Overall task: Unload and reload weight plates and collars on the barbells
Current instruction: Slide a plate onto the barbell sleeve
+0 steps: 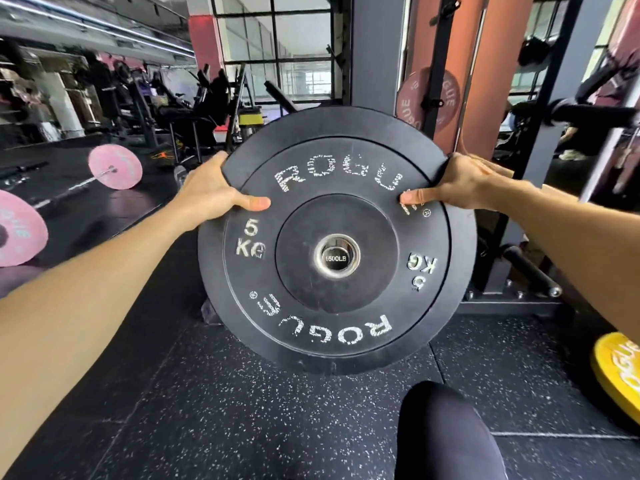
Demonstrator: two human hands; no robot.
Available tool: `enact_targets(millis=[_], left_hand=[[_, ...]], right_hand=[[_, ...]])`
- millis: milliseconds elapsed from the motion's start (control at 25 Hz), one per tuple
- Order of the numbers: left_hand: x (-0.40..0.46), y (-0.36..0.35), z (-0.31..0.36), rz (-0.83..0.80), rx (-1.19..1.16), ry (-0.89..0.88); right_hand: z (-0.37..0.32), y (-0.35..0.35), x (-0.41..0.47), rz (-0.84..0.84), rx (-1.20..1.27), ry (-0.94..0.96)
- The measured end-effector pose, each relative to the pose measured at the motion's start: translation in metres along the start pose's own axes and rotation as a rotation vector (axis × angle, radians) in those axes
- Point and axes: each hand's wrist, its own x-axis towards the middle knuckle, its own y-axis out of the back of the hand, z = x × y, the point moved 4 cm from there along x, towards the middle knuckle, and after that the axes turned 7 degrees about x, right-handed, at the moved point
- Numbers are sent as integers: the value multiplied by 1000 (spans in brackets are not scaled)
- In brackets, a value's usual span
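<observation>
The black round rubber bumper plate marked ROGUE and 5 KG (337, 244) stands on edge in front of the person, its printed face turned toward the camera. Through its steel-ringed centre hole (337, 257) shows the end cap of a barbell sleeve (335, 258) stamped 1500LB, so the plate appears to sit on, or right at the end of, that sleeve; how far along cannot be told.

The left hand (211, 192) grips the plate's upper left rim, thumb pressed flat on the face and fingers wrapped behind. The right hand (460, 187) grips the upper right rim the same way. Both are clamped on the plate.

The step in hand is judged to be sliding this 1 plate on or off the sleeve; which direction cannot be told. The next move calls for keeping the plate square to the sleeve and moving it straight along the bar's axis, so the hole does not bind.

The plate's axis through the hole points roughly at the camera; its flat face is near vertical, leaning slightly back at the top.

Right of the plate and lower, a yellow round rubber plate (620, 368) lies on the black speckled floor (277, 427). Far left of the plate, a barbell with pink plates (115, 172) rests on the floor.
</observation>
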Motion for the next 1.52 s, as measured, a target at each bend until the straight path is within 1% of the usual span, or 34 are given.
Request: enact_targets(millis=[80,160,320,400,520,640,760,880,1000,1200,1360,1520], left_hand=[[-1,-5,-5,-13,-2,9],[2,-8,-8,-7,-20,-6],[6,-10,-10,25,-27,-43],[3,-11,-12,38,-41,-64],[2,-11,-16,55,-61,-83],[0,-12,-19,74,-86,-97],[-7,-10,-16,76,-88,-125],[-13,-10,-10,85,-75,-157],[-11,-14,-10,109,-44,-140],[21,-29,-18,115,10,-70],[57,-46,-20,133,13,-7],[105,-70,-25,181,25,36]], right_hand=[[0,-9,1,-25,69,29],[1,-12,4,-5,102,48],[9,-16,8,104,88,69],[13,-19,3,179,124,87],[12,-18,2,201,135,107],[14,-20,1,195,115,101],[18,-20,-8,240,88,56],[19,-22,-19,279,124,42],[18,-27,-19,292,150,6],[15,-34,10,239,172,-56],[26,-40,53,192,180,-84],[44,-51,103,215,211,-62]])
